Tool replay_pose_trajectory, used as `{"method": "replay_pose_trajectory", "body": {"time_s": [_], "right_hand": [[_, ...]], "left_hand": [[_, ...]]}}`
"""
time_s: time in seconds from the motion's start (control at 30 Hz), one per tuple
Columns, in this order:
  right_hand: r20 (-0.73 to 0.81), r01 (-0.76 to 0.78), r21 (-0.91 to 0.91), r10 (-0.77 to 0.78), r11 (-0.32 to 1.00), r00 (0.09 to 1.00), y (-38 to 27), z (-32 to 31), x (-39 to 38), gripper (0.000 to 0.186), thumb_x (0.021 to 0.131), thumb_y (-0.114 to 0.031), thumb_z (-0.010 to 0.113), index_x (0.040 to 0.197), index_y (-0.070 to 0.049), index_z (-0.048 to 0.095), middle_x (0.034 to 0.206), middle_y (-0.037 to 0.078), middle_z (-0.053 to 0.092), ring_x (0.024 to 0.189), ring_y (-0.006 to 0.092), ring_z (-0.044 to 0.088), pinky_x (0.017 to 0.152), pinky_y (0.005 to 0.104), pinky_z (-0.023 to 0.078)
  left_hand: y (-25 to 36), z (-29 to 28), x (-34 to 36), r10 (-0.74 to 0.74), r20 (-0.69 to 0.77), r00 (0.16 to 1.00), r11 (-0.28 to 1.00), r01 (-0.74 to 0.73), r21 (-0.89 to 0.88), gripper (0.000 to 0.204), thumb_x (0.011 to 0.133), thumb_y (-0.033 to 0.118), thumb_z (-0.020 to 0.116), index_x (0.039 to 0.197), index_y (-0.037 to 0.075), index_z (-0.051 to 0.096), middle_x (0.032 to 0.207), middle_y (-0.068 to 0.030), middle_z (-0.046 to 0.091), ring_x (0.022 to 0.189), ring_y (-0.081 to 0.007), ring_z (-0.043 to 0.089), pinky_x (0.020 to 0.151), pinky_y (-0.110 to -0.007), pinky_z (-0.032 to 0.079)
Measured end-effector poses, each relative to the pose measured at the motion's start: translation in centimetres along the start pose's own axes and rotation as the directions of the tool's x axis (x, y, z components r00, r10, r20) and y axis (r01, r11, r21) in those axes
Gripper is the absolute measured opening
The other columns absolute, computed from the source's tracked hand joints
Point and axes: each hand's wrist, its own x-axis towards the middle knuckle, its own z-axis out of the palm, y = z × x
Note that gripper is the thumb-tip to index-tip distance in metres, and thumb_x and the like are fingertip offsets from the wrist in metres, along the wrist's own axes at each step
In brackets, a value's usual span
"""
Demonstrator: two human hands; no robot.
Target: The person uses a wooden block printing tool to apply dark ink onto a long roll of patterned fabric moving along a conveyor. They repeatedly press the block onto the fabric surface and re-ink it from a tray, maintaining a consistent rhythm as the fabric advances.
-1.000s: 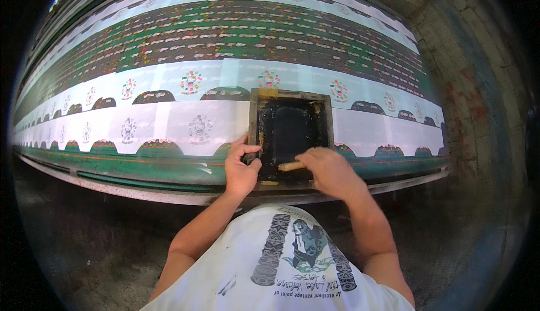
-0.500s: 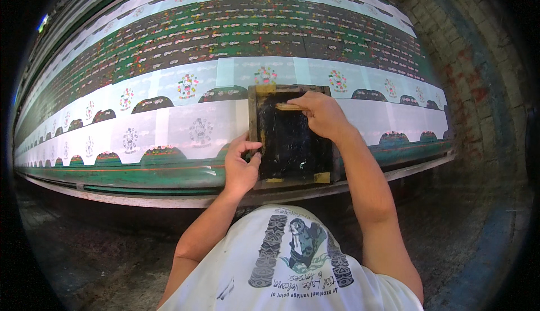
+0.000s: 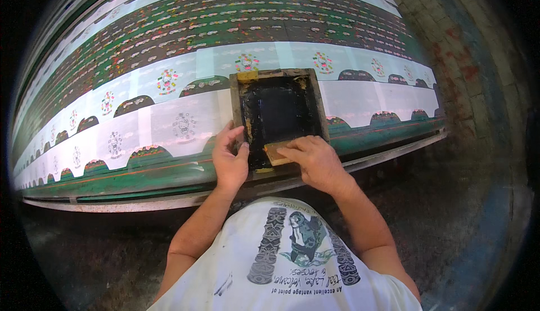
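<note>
At your far left, the long green table [image 3: 163, 171] runs away, its edge bent by the lens. Along it lies a row of white panels [image 3: 211, 108] with wavy lower edges; the ones left of the frame bear grey line prints. Behind it, a paler row [image 3: 191, 66] carries multicoloured prints, and beyond that stretches a dark, ink-speckled band [image 3: 225, 27].

Your left hand [image 3: 229, 162] is at the left rail of the worn wooden frame [image 3: 236, 106], fingers half curled with a gap between thumb and forefinger; you cannot tell whether they grip the rail. The frame sits across the near row and hides part of it. Inside its four rails is a flat, glossy black bed [image 3: 279, 106], smeared unevenly near the sides, with yellowish patches at the rim.

Toward the near end of that bed is the flat, straight-edged tan block [image 3: 274, 154], slanted, pinched in your right hand [image 3: 320, 162], which covers its right end and the frame's near right corner. Farther right, more white panels continue, then a rough, blocky grey surface [image 3: 472, 97] with reddish stains.
</note>
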Motion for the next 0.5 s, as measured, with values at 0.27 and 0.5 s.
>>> {"method": "replay_pose_trajectory", "body": {"time_s": [0.27, 0.5], "right_hand": [[0.04, -0.009, 0.105, 0.005, 0.994, 0.999, -0.3, 0.3, -3.8, 0.044, 0.088, -0.018, 0.089, 0.13, -0.01, 0.081, 0.139, 0.014, 0.071, 0.136, 0.0386, 0.063, 0.113, 0.052, 0.053], [-0.379, -0.235, 0.251, 0.318, 0.939, 0.869, 5.1, 0.2, -9.3, 0.035, 0.098, -0.013, 0.085, 0.132, -0.006, 0.081, 0.144, 0.02, 0.071, 0.141, 0.0457, 0.063, 0.119, 0.0531, 0.051]], "left_hand": [[2.3, 1.2, -0.4, 0.011, -0.016, 1.0, 0.993, -0.009, 0.114, 0.054, 0.079, -0.02, 0.067, 0.127, 0.0, 0.079, 0.17, -0.0242, 0.055, 0.155, -0.0361, 0.057, 0.128, -0.044, 0.046], [2.0, 3.7, -1.2, 0.118, -0.083, 0.99, 0.993, -0.117, 0.007, 0.037, 0.078, -0.016, 0.069, 0.109, 0.002, 0.078, 0.166, -0.0291, 0.057, 0.158, -0.0381, 0.054, 0.13, -0.045, 0.042]]}}
